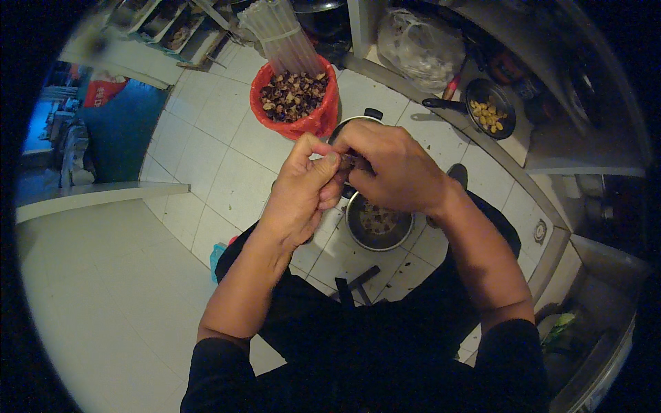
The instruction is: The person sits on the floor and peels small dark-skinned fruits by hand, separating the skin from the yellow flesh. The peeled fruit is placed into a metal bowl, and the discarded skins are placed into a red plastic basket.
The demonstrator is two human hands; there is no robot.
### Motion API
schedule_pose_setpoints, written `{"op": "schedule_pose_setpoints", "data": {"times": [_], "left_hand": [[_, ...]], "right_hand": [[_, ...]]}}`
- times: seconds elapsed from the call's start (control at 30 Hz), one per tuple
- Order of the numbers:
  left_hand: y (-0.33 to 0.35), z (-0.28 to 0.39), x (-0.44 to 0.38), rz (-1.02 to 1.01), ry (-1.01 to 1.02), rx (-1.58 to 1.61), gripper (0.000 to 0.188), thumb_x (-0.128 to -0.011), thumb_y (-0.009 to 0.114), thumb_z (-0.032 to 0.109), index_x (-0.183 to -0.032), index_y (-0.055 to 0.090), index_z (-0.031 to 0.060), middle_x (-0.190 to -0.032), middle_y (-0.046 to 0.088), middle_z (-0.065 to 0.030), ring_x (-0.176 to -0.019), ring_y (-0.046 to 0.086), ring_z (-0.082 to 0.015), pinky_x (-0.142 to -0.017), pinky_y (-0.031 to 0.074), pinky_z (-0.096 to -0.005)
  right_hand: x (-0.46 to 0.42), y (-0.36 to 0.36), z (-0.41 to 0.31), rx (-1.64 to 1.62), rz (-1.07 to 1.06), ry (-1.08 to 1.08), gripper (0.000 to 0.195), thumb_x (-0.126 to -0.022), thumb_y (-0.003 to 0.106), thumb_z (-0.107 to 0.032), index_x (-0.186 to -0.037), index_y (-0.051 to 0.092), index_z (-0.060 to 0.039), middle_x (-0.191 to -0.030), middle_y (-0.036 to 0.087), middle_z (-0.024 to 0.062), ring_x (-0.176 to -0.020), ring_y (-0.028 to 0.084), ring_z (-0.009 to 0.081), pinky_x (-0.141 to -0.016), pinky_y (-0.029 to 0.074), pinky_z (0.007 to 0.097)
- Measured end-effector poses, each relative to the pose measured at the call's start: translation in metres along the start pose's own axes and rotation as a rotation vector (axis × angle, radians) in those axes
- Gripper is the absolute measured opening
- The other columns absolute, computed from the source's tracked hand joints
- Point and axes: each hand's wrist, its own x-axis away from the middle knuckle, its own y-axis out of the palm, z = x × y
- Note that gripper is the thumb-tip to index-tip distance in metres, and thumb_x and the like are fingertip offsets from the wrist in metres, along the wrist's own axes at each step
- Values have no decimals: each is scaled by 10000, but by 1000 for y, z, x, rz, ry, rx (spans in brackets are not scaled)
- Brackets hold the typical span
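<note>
My left hand (310, 180) and my right hand (387, 165) meet at the fingertips in front of me. Between them is a small dark piece (350, 161), mostly hidden by the fingers; what it is I cannot tell. Below my right hand, a round pan (379, 240) with a pale rim stands on the tiled floor, with small brown pieces in it. Another round pot (356, 120) shows partly behind my hands. Beyond them stands a bin with a red plastic liner (297, 129), full of dark and pale shells or peelings (294, 98).
Clear plastic tubes (284, 41), banded together, stand at the bin. Right of it, a black frying pan (508, 129) holds yellowish pieces (486, 115), near a clear plastic bag (421, 49). Dark scraps lie on the floor tiles (330, 263). A floor drain (539, 231) is at right.
</note>
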Motion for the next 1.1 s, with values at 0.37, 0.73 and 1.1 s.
{"op": "schedule_pose_setpoints", "data": {"times": [0.37,0.73,1.1], "left_hand": [[-4,12,-3,-179,-182,159,153,-1048,482,272,-1125,518,144,-785,536,-57,-500,346,-49,-427,252,-179],[1,11,-8,-99,53,278,268,-1072,413,325,-1234,495,128,-849,590,-87,-530,395,-86,-491,323,-225],[3,7,-10,20,176,81,245,-1075,411,314,-1180,480,105,-842,587,-77,-591,529,-133,-520,416,-265]], "right_hand": [[7,-9,21,-548,-105,376,132,-848,541,-29,-968,596,-27,-795,601,16,-646,564,94,-564,447,248],[6,2,10,-1231,115,705,160,-881,552,-63,-1035,589,-40,-860,609,9,-677,551,76,-590,430,209],[4,18,1,-848,175,510,231,-835,752,-120,-999,634,-8,-910,616,44,-791,604,96,-712,524,256]]}}
